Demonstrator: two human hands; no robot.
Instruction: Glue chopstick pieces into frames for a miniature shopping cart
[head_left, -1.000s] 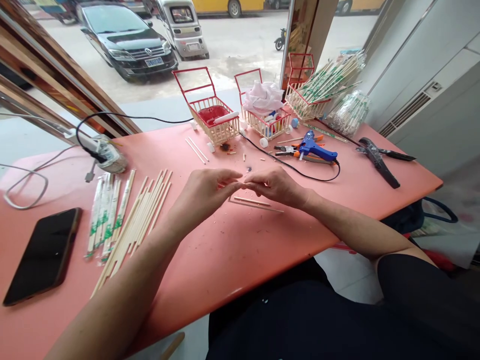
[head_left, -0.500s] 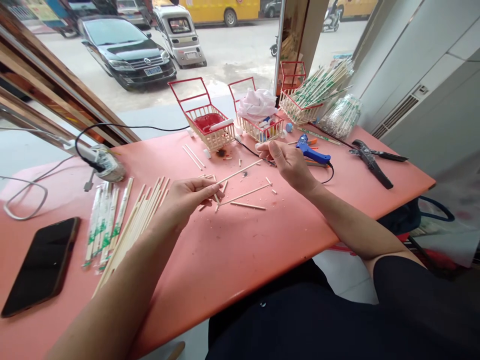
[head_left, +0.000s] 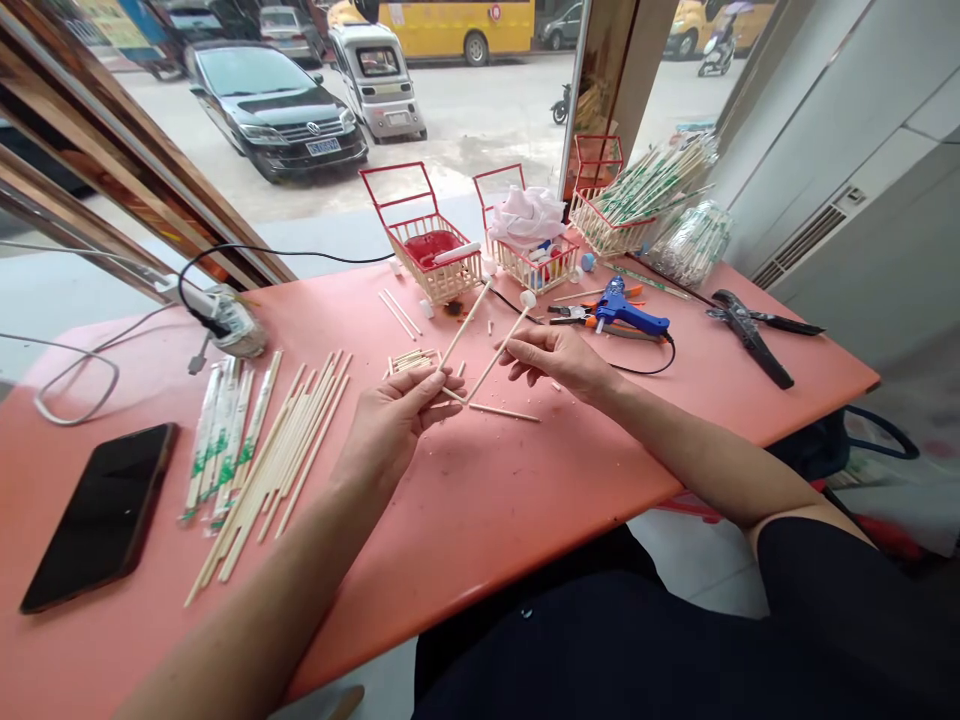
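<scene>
My left hand [head_left: 396,420] is closed in a pinch on a thin wooden stick [head_left: 463,328] that slants up and away from it. My right hand [head_left: 556,357] pinches a second wooden stick [head_left: 501,352], also slanted, with a small white piece at its far end. The two sticks lie nearly side by side above the pink table [head_left: 465,500]. Another stick [head_left: 504,411] lies flat on the table between my hands. A small bundle of short cut sticks [head_left: 411,360] sits just beyond my left hand.
Bare and wrapped chopsticks [head_left: 262,450] lie at the left beside a black phone [head_left: 101,515]. Three small stick carts [head_left: 435,250] stand at the back. A blue glue gun [head_left: 630,312], pliers [head_left: 574,310] and black cutters [head_left: 754,330] lie at the right. A power strip [head_left: 225,320] sits back left.
My hands parted from a joined pinch. The right hand reached toward the carts, then came back nearer holding a stick. The left hand's stick now points up and away.
</scene>
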